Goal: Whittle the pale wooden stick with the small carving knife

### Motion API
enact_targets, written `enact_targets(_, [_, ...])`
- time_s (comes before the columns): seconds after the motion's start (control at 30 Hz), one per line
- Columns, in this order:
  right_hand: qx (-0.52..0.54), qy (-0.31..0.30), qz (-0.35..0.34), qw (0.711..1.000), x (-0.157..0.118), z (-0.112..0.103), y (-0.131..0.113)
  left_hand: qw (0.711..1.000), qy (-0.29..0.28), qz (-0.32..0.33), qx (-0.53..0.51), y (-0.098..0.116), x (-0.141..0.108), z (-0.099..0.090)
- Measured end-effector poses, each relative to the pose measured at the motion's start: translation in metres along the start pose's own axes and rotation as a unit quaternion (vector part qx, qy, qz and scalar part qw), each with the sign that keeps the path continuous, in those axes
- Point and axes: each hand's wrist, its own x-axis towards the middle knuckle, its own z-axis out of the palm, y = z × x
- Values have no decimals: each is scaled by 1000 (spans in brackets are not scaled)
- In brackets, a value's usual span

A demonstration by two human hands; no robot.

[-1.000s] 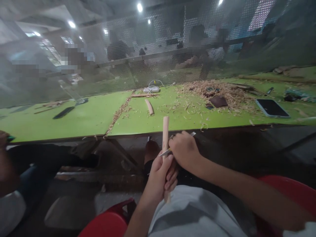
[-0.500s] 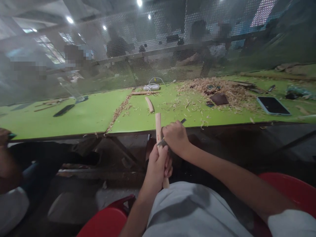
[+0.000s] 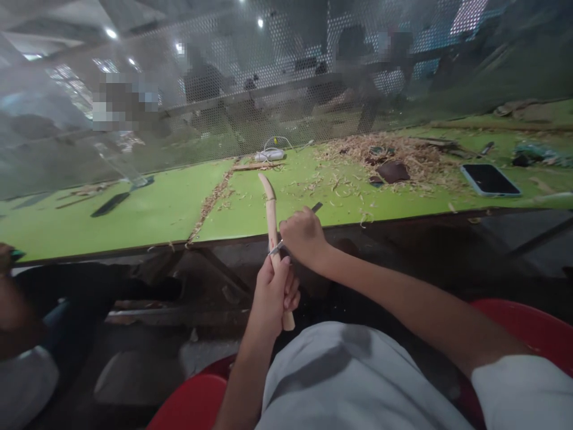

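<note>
My left hand [image 3: 275,289] is wrapped round the lower part of a pale wooden stick [image 3: 273,224], which points up and away from me in front of the table edge. A reddish mark shows on the stick near the blade. In my right hand [image 3: 304,237] is a knife [image 3: 276,247], its blade lying across the stick just above my left thumb. The knife's other end sticks out past my right fist; its grip is hidden by my fingers. Just beyond the stick's top, a curved piece of wood [image 3: 267,186] lies on the green tabletop [image 3: 242,212].
Wood shavings [image 3: 412,156] are heaped at the right, with a brown scrap [image 3: 394,172] and a phone [image 3: 491,180] nearby. A white power strip [image 3: 269,155] stands by the mesh screen [image 3: 277,107]. Another dark blade [image 3: 110,203] lies left. A person's arm [image 3: 13,298] is at far left.
Both hands, with the stick and knife, have shifted left and slightly up in view. The blade has turned and lies more across the stick. The camera view has tilted a little.
</note>
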Motion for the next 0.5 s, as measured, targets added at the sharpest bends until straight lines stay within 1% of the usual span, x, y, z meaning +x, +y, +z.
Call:
enact_targets(0.1, [8,7,-1,1000,3,0,0,1000,8,-2,2,0,2,-2])
enact_targets(0.23, [10,24,-3,1000,3,2,-3,1000,-3,3,-6,3,6,-2])
enact_targets(0.33, [9,37,-11,999,9,3,0,1000,-6,3,-11,2,3,1])
enact_targets(0.4, [2,34,19,999,18,2,13,1000,-12,-14,-8,-2,-5,7])
enact_targets(0.47, [-6,26,85,996,30,1,41,998,-39,-48,4,-9,-18,14])
enact_targets(0.5, [-3,21,101,995,36,0,59,995,-69,-66,13,-12,-25,18])
